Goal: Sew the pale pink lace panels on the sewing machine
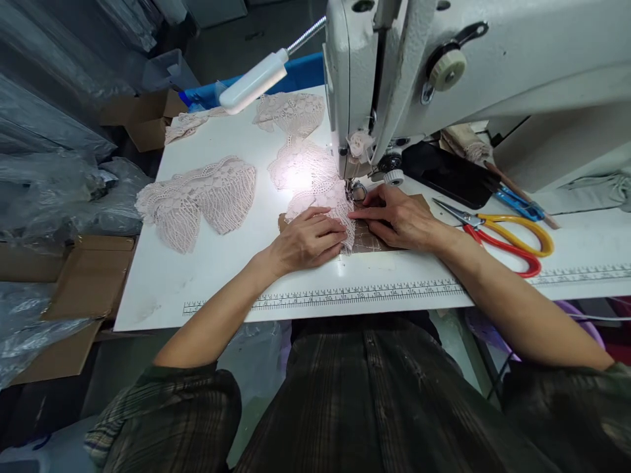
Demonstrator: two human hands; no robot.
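My left hand (311,242) lies flat on a pale pink lace piece (315,167), its fingers stretched towards the sewing machine's needle. Beside the presser foot (355,190), my right hand (394,217) has its fingers apart, with the index fingertip touching the lace's right edge. Under both hands is a brown patterned sheet (372,240), partly hidden. The lace runs from the foot back across the table in joined scalloped sections. A second lace piece (202,197) lies to the left of my left hand.
The sewing machine (473,59) overhangs the white table (162,289). A lit lamp (254,82) shines on the lace. Right of my hand lie scissors (507,240), a black phone-like slab (448,174) and a blue-handled tool (520,202). Cardboard boxes (91,276) stand at the left.
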